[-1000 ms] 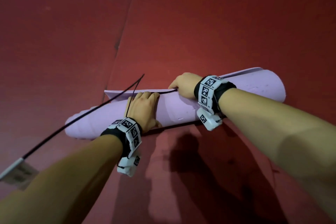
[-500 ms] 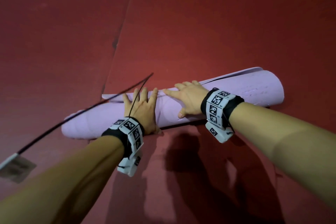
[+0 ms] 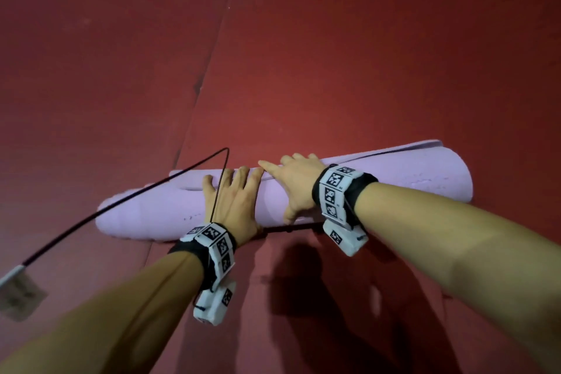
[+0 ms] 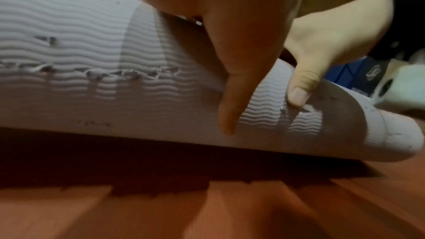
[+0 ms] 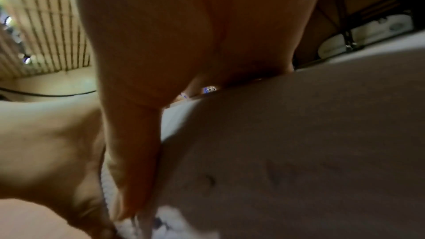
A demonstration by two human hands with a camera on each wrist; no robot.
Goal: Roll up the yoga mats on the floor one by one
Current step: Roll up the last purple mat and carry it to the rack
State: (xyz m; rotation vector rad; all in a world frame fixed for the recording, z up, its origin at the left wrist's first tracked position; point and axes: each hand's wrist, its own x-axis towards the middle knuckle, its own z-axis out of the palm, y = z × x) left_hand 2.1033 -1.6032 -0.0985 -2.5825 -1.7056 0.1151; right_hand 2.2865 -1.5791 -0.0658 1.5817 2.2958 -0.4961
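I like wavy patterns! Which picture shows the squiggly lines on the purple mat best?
The left wrist view: the purple mat fills it close up, sharp wavy ribs and small tears. The head view shows the whole roll, ribs too small. The right wrist view is blurred.

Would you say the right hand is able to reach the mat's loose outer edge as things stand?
Probably yes: the right hand already lies flat on the rolled mat, fingertips at the loose edge, with nothing between them.
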